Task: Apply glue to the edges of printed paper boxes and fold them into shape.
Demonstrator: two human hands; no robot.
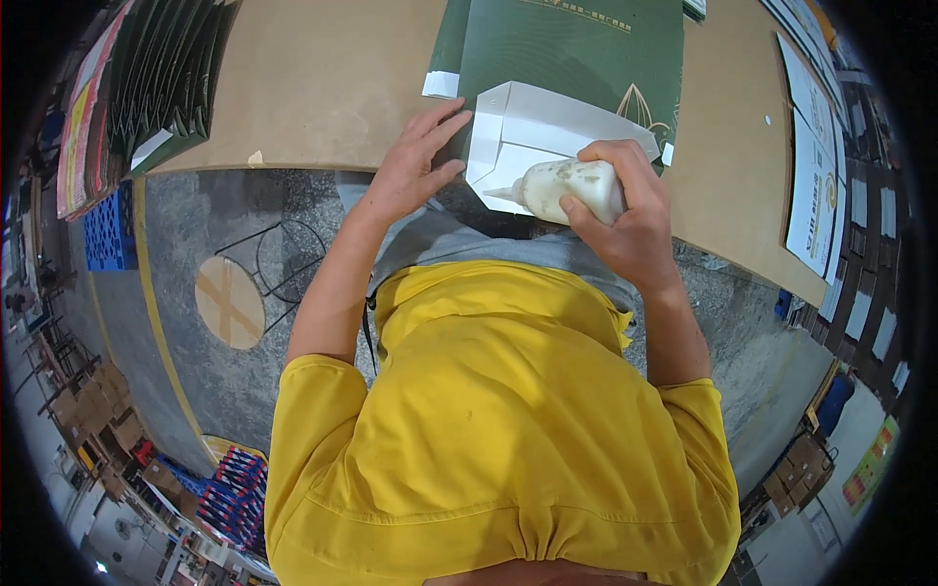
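Note:
A green paper bag (567, 49) lies flat on the table, its white bottom flaps (547, 127) folded open toward me. My right hand (635, 210) is wrapped round a whitish squeeze bottle (572, 188), held on its side with brownish smears. Its pointed nozzle (503, 192) aims left, over the near corner of the flaps; whether the tip touches the paper I cannot tell. My left hand (420, 161) has its fingers spread, the fingertips resting at the left edge of the bag beside the white flaps.
Folded dark green bags (171, 78) stand in a stack at the table's left end. White printed sheets (813, 156) are piled along the right side. Below the tan table (303, 98), a round-topped stool (230, 303) and a blue crate (109, 234) stand on the floor.

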